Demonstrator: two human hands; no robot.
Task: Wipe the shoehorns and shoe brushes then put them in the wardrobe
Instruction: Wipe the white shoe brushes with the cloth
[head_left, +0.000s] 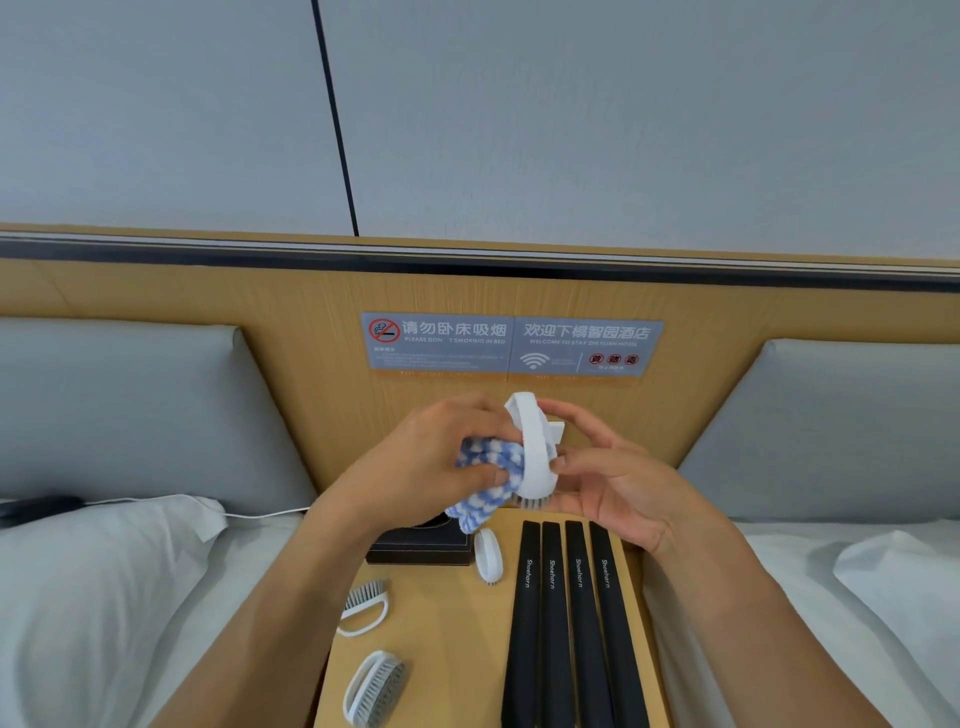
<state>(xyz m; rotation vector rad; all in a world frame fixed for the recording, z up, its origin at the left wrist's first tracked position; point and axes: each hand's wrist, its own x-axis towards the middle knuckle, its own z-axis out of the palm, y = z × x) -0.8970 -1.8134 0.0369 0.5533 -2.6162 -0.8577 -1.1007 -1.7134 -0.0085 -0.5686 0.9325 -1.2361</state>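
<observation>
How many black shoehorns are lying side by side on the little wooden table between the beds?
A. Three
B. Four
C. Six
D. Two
B. Four black shoehorns lie in a row, each printed "Shoehorn", on the right part of the wooden table, below the hands.

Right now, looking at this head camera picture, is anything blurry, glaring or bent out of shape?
Head view: wide-angle bending curves the headboard rail and splays the four black shoehorns; lighting is soft and even, with no hard shadows or glare; the small print on the wall sign is too soft to read; the white shoe brush, right hand, left hand and blue-white cloth look reasonably sharp.
</observation>
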